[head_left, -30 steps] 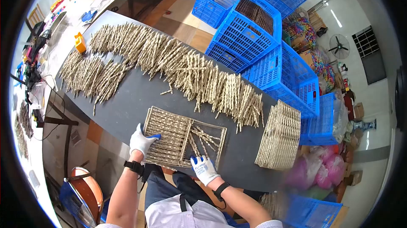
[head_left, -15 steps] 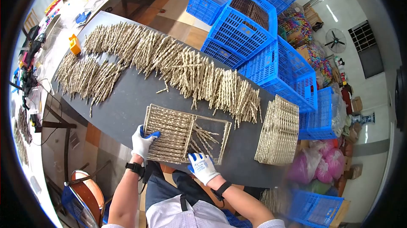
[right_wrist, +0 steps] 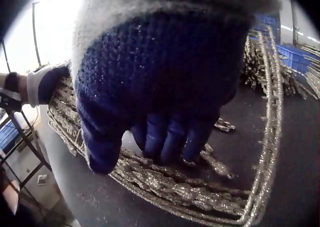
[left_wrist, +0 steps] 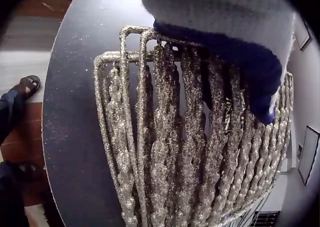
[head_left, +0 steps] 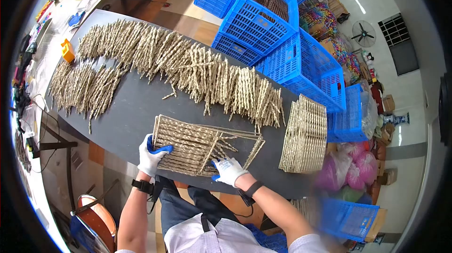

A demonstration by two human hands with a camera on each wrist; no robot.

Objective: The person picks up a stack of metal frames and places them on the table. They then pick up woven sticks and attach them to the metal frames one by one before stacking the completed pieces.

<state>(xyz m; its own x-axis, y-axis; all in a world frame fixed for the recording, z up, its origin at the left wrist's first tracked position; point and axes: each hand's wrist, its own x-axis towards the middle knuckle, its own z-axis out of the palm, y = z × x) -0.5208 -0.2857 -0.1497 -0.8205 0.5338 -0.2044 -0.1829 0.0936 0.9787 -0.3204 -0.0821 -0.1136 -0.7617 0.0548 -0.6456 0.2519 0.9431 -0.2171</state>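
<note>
Several glittery, gold-toned rectangular frames with twisted rods [head_left: 183, 142] lie stacked on the dark table [head_left: 127, 130]. My gloved left hand [head_left: 151, 155] grips their left edge, its blue thumb across the rods; the left wrist view shows the thumb [left_wrist: 250, 72] over them. At the near side of the frames' right section is my gloved right hand [head_left: 229, 170]. In the right wrist view its blue fingers [right_wrist: 167, 137] curl down onto rods [right_wrist: 175, 187] at the near edge. Some loose rods [head_left: 226, 144] lie slanted inside the right section.
Long heaps of loose twisted rods [head_left: 155, 55] run along the table's far side. A stack of finished-looking panels [head_left: 303, 135] stands at the right. A yellow block [head_left: 68, 51] sits far left. Blue crates [head_left: 259, 17] stand behind the table, a chair [head_left: 94, 215] at lower left.
The framed stack now sits tilted, its layers fanned apart at the right. My right hand has shifted along the near edge, off the loose rods. The head view has turned slightly.
</note>
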